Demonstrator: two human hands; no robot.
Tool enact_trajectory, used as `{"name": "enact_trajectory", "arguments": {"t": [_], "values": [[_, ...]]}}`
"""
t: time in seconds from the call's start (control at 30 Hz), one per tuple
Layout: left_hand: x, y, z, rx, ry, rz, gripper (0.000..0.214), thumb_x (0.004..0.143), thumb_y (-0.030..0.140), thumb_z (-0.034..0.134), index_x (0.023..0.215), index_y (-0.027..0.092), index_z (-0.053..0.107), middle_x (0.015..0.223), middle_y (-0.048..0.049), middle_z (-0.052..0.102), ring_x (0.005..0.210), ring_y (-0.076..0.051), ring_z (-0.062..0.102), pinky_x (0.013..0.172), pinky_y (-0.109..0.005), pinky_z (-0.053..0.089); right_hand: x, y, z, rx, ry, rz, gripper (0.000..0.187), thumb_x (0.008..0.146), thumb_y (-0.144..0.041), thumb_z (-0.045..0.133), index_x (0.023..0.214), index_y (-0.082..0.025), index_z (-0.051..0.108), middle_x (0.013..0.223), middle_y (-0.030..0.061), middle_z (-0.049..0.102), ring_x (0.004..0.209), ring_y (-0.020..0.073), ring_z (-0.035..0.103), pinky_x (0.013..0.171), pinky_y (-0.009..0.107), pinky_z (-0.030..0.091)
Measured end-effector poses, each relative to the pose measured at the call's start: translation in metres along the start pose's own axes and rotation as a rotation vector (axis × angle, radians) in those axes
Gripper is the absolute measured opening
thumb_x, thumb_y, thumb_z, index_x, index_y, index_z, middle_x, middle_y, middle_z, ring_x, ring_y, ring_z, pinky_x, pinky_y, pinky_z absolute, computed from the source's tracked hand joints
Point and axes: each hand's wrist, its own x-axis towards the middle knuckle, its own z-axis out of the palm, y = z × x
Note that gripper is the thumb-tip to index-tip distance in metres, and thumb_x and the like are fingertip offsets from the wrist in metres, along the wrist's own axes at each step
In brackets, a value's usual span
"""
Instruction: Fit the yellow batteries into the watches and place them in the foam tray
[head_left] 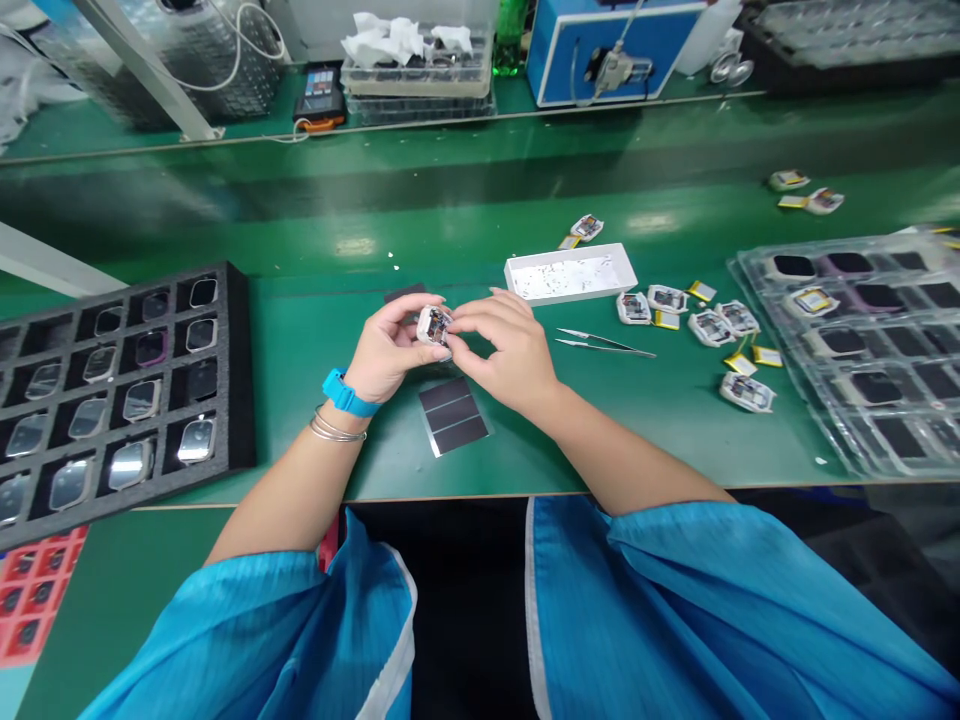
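Between my two hands is an opened smartwatch case [433,325] with its inner parts showing. My left hand [386,345] grips it between thumb and fingers, a blue band and thin bangles around the wrist. The fingertips of my right hand [502,345] are pinched at the case's right side; whether they hold a small part there is too fine to make out. Below the hands lies a sheet with dark adhesive strips [454,415]. Right of my right hand, metal tweezers [604,343] rest on the green table [525,470].
A white tray [570,275] holds tiny parts. Several opened watch cases [710,327] with yellow-edged batteries lie to the right, beside stacked clear trays [840,440]. At left stands a black foam tray [240,390] of watches. A shelf at the back carries a blue machine [555,60].
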Motion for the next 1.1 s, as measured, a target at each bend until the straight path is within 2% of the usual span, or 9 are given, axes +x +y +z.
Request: {"name": "enact_trajectory", "arguments": {"t": [0.67, 0.8, 0.87, 0.97, 1.1], "values": [[-0.002, -0.009, 0.005, 0.004, 0.083, 0.037, 0.059, 0.045, 0.026, 0.098, 0.097, 0.024, 0.071, 0.096, 0.0003, 0.071, 0.086, -0.014, 0.068, 0.078, -0.025, 0.057, -0.002, 0.003, 0.004, -0.052, -0.007, 0.009, 0.011, 0.086, -0.022, 0.064, 0.078, -0.026, 0.070, 0.099, -0.0005, 0.076, 0.092, 0.0192, 0.067, 0.113, 0.053, 0.038], [-0.002, -0.008, 0.006, -0.025, 0.071, -0.001, 0.060, 0.046, 0.027, 0.098, 0.099, 0.023, 0.070, 0.095, 0.0000, 0.071, 0.084, -0.014, 0.068, 0.078, -0.025, 0.057, 0.000, -0.001, 0.004, -0.080, -0.002, -0.005, 0.013, 0.087, -0.020, 0.060, 0.077, -0.025, 0.068, 0.096, -0.0006, 0.076, 0.092, 0.0197, 0.067, 0.114, 0.053, 0.037], [-0.001, -0.006, 0.005, -0.069, 0.060, -0.049, 0.061, 0.047, 0.028, 0.098, 0.101, 0.024, 0.069, 0.096, -0.0002, 0.071, 0.085, -0.015, 0.069, 0.079, -0.026, 0.058, 0.005, 0.001, -0.003, -0.094, 0.015, 0.000, 0.015, 0.089, -0.020, 0.057, 0.079, -0.025, 0.067, 0.095, 0.0001, 0.075, 0.092, 0.0200, 0.067, 0.112, 0.051, 0.039], [0.000, -0.003, 0.002, -0.169, 0.028, -0.139, 0.064, 0.051, 0.031, 0.096, 0.107, 0.026, 0.065, 0.098, -0.0003, 0.071, 0.089, -0.017, 0.071, 0.080, -0.028, 0.059, 0.014, 0.022, -0.026, -0.132, 0.092, 0.059, 0.017, 0.093, -0.022, 0.053, 0.084, -0.024, 0.068, 0.094, 0.0024, 0.074, 0.093, 0.0216, 0.067, 0.100, 0.047, 0.048], [0.000, -0.001, -0.001, -0.262, -0.018, -0.204, 0.064, 0.054, 0.031, 0.095, 0.107, 0.027, 0.061, 0.099, 0.0010, 0.072, 0.090, -0.017, 0.073, 0.079, -0.027, 0.060, 0.023, 0.076, -0.062, -0.240, 0.135, 0.241, 0.019, 0.093, -0.028, 0.056, 0.085, -0.020, 0.071, 0.088, 0.0056, 0.074, 0.087, 0.0243, 0.069, 0.088, 0.046, 0.051]]}}
